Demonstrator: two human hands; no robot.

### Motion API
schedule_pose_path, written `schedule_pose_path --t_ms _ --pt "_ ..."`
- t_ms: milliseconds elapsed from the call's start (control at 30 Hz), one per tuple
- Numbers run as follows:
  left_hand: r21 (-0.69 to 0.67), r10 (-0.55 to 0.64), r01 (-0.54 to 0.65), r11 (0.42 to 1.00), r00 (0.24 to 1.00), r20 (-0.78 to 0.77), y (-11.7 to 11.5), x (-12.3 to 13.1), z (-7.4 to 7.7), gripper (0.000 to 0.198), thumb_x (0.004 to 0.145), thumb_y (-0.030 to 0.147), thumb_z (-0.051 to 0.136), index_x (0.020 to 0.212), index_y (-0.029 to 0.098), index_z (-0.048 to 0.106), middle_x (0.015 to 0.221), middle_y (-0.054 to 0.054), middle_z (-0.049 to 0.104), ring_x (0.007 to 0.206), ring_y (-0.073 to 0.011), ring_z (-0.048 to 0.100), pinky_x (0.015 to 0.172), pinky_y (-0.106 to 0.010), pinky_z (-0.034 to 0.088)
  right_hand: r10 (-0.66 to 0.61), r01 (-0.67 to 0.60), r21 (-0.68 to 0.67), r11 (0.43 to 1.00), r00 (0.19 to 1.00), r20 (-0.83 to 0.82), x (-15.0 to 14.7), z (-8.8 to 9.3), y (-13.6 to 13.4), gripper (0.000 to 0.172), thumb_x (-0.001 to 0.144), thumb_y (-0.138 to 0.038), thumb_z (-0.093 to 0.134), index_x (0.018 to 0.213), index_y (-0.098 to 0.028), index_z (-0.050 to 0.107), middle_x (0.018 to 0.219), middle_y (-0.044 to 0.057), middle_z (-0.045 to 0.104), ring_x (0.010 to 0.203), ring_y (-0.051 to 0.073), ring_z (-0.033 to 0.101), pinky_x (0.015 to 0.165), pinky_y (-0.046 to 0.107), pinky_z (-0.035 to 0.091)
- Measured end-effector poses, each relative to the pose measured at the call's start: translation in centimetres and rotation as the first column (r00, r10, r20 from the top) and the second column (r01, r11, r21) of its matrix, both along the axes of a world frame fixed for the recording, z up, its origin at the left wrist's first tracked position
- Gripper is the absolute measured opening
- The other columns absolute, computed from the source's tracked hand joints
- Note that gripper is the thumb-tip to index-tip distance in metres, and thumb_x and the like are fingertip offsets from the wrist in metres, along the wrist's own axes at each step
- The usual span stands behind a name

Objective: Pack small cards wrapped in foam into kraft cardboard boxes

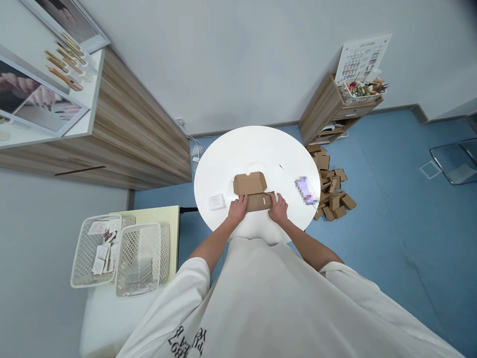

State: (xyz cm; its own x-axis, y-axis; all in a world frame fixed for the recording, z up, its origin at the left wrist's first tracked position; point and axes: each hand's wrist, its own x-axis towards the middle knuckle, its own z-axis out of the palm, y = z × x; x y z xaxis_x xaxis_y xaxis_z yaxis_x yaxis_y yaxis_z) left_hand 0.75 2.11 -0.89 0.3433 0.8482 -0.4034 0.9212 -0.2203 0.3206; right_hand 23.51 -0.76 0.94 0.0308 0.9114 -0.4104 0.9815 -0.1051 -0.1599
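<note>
A brown cardboard box [254,203] lies on the round white table [257,144], its lid [250,184] folded open away from me. My left hand [237,209] grips the box's left end, fingers bent over the edge. At the opposite end, my right hand [278,208] holds the right side, where a flap stands up near the fingers. A small pale mark or strip shows on the cardboard between my hands; I cannot make out what it is. Left of my left hand lies a small white, clear-looking packet [217,202].
A blurred purple item [306,191] and a thin dark object [281,167] lie on the tabletop. Many small cardboard boxes [333,194] are heaped on the floor to the right. White baskets [124,258] stand at left, beside a wooden cabinet [141,129].
</note>
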Motion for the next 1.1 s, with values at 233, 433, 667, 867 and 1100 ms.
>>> schedule_pose_path --t_ms 233,433,667,867,1100 --pt "0.005 -0.036 0.036 0.999 0.998 -0.061 0.1 0.0 0.1 0.085 0.083 0.024 0.068 0.153 0.03 0.019 0.151 -0.017 0.035 0.118 -0.0334 0.055 0.099 -0.044 0.039 -0.064 0.043 -0.131 0.99 0.985 -0.163 0.3 -1.1 2.3 0.068 0.091 -0.02 0.051 0.154 -0.028 0.026 0.137 0.014 0.045 0.11 0.026 0.055 0.083 0.031 0.045" --pt "0.016 -0.05 0.051 0.999 0.995 -0.083 0.1 0.1 -0.1 0.087 0.081 0.022 0.069 0.152 0.028 0.019 0.151 -0.016 0.036 0.116 -0.0328 0.057 0.097 -0.043 0.04 0.007 -0.02 -0.051 0.998 0.968 -0.25 -1.5 0.0 2.7 0.065 0.097 -0.019 0.042 0.156 -0.025 0.017 0.129 0.013 0.05 0.1 0.022 0.059 0.08 0.03 0.045" --pt "0.01 -0.022 0.023 1.0 1.0 -0.019 -0.2 -0.1 -0.4 0.082 0.083 0.023 0.066 0.152 0.028 0.021 0.152 -0.017 0.034 0.121 -0.0342 0.054 0.099 -0.045 0.039 0.094 -0.103 -0.015 0.995 0.956 -0.279 -1.9 -0.7 0.8 0.046 0.098 -0.038 0.049 0.139 -0.016 0.043 0.14 0.015 0.045 0.119 0.024 0.051 0.095 0.032 0.043" --pt "0.004 -0.016 0.015 1.0 1.0 0.012 -0.5 -0.1 -0.1 0.077 0.085 0.022 0.063 0.151 0.027 0.023 0.155 -0.017 0.032 0.122 -0.0333 0.053 0.1 -0.045 0.038 0.263 -0.265 -0.109 0.958 0.964 -0.034 -2.3 -0.1 1.0 0.042 0.099 -0.044 0.045 0.122 -0.013 0.06 0.124 0.019 0.054 0.117 0.032 0.048 0.1 0.044 0.037" --pt "0.023 -0.019 0.018 1.0 0.999 0.047 -0.7 -0.5 -0.1 0.074 0.083 0.02 0.065 0.148 0.028 0.029 0.157 -0.015 0.03 0.124 -0.0338 0.051 0.101 -0.045 0.037 0.26 -0.255 -0.117 0.96 0.965 0.027 -3.3 0.5 1.5 0.049 0.094 -0.04 0.054 0.134 -0.013 0.05 0.143 0.02 0.041 0.114 0.031 0.048 0.094 0.041 0.042"
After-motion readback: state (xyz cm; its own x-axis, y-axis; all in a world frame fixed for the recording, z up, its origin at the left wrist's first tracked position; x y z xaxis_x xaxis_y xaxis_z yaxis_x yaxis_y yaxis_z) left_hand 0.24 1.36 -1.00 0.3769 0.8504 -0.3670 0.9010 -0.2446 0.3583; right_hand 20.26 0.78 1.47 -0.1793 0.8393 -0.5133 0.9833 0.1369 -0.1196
